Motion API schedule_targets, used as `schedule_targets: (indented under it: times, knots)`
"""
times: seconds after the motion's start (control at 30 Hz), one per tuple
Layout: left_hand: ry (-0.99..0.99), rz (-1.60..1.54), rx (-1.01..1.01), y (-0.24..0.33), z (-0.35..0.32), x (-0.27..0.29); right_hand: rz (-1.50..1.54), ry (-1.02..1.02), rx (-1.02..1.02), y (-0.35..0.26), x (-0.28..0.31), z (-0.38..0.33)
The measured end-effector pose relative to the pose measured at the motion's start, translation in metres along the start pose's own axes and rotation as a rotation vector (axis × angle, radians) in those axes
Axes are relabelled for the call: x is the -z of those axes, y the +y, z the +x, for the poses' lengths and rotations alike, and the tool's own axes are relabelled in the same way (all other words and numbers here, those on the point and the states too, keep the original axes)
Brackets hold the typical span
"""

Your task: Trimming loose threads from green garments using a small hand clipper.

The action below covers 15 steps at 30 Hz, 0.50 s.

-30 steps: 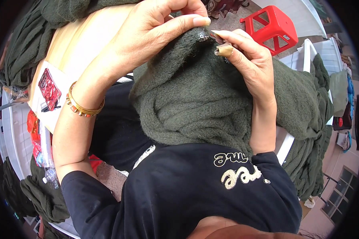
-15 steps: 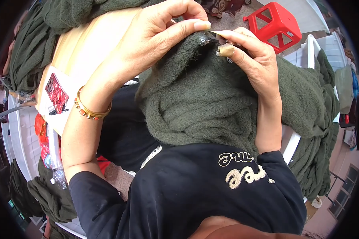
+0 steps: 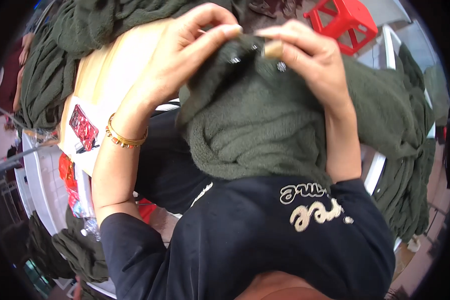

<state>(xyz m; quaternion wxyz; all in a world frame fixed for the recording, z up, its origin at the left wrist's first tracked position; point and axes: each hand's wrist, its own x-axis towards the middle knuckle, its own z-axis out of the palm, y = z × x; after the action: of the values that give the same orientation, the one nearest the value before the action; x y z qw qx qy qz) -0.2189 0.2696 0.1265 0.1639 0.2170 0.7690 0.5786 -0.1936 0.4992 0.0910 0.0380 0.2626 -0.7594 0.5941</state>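
Observation:
A dark green, fuzzy knit garment (image 3: 257,125) lies bunched over my lap and is raised at its far edge. My left hand (image 3: 192,47) is closed, thumb and forefinger pinching that edge. Just to its right, my right hand (image 3: 312,57) is closed on the same edge, its fingers blurred. A tan cover (image 3: 273,49) wraps the tip of my right thumb. Small shiny buttons or beads (image 3: 281,66) sit on the fabric by the fingers. Whether a needle or thread is between the fingertips cannot be made out.
A pale wooden tabletop (image 3: 97,60) at left carries a red-patterned phone (image 3: 83,127) and more green knitwear (image 3: 92,22). A red plastic stool (image 3: 347,22) stands at far right. Green knit pieces (image 3: 402,185) hang over a white frame (image 3: 375,172) at right.
Both hands and the raised edge have shifted slightly left and away from me, staying close together. The surroundings have slid a little rightward in the view. Both hands still grip the garment.

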Motion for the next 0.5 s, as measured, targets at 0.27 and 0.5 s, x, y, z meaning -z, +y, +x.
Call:
schedule_targets:
  times: [0.27,0.5]
  knots:
    - [0.075,0.814,-0.706,-0.036,0.027,-0.026,0.225,0.455,-0.062,-0.023,0.05,0.006]
    - [-0.208,0.901,-0.726,-0.042,0.033,-0.127,0.217,0.411,-0.019,-0.045,0.049,0.012]
